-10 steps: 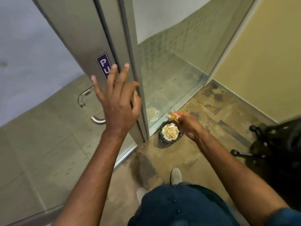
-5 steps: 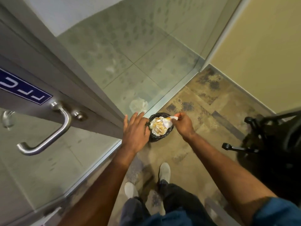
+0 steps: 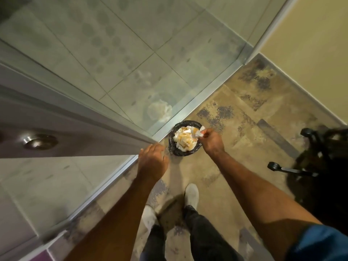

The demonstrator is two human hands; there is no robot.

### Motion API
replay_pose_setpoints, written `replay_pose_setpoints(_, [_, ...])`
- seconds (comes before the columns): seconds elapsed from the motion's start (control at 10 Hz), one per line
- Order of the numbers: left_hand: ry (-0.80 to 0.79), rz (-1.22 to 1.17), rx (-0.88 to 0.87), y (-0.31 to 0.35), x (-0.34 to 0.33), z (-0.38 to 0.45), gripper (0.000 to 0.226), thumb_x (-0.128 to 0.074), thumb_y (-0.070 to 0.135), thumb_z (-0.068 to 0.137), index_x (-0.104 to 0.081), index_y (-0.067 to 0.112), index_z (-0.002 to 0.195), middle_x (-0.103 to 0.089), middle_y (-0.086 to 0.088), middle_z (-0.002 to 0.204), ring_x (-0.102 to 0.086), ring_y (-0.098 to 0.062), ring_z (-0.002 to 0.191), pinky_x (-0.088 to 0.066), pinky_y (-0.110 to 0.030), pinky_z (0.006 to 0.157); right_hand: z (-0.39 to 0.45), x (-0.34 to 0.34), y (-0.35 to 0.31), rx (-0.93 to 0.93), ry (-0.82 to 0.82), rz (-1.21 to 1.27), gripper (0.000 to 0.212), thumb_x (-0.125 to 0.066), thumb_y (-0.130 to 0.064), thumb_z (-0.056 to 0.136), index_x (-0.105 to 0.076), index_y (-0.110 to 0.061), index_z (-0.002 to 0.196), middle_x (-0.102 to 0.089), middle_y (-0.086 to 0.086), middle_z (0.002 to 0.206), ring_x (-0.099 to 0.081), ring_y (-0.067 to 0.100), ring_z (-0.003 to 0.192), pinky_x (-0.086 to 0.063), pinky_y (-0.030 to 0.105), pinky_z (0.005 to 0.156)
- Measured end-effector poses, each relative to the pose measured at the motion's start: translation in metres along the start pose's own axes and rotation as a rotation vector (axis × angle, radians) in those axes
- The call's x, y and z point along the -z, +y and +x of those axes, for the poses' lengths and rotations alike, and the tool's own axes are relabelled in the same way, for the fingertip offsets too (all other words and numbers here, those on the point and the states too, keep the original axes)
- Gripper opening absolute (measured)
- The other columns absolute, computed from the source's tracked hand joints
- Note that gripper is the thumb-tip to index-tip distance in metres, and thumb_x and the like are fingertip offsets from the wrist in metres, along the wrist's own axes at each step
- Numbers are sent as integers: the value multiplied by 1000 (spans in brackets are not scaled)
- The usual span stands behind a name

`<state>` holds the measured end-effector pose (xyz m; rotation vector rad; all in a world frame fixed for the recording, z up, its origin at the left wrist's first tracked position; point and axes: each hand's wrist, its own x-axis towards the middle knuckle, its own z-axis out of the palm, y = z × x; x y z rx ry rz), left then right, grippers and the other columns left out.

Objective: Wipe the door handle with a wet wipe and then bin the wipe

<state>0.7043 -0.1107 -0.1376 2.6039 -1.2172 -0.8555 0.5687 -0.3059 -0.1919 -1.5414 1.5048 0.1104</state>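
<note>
A small bin (image 3: 171, 146) lined with a black bag stands on the floor by the glass panel's metal frame, heaped with crumpled white and yellowish paper. My right hand (image 3: 211, 141) hovers at the bin's right rim and pinches a white wet wipe (image 3: 200, 132) over the heap. Just left of the bin, my left hand (image 3: 152, 162) hangs with its back up, fingers loosely apart and nothing in it. Of the door handle only a round metal mount (image 3: 38, 141) shows on the door's grey rail at the left.
A glass panel (image 3: 131, 53) with a metal bottom rail runs diagonally behind the bin. A black wheeled chair base (image 3: 308, 162) stands at the right. My two feet in pale shoes (image 3: 191, 194) are below the bin. A yellow wall (image 3: 310, 53) closes the right.
The view has dipped toward the floor and the handle's bar has left the frame. My left hand came off the door down beside the bin. My right hand still holds the wipe at the bin.
</note>
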Motion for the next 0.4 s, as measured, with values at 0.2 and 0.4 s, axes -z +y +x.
replay_pose_setpoints(0.2, [-14, -2, 12, -7, -14, 7, 35, -65, 15, 101, -65, 6, 135, -65, -14, 144, -56, -33, 137, -38, -42, 118, 14, -17, 14, 21, -82, -4, 24, -62, -14, 96, -70, -11, 119, -73, 12, 118, -68, 32, 110, -55, 42, 99])
replay_pose_setpoints(0.4, [25, -40, 58, -9, -17, 0, 39, -64, 19, 104, -62, 8, 141, -62, -12, 149, -53, -31, 141, -35, -41, 121, 1, -18, 27, 31, -80, -25, 14, -58, -15, 97, -70, -14, 105, -74, 10, 106, -68, 31, 101, -57, 43, 92])
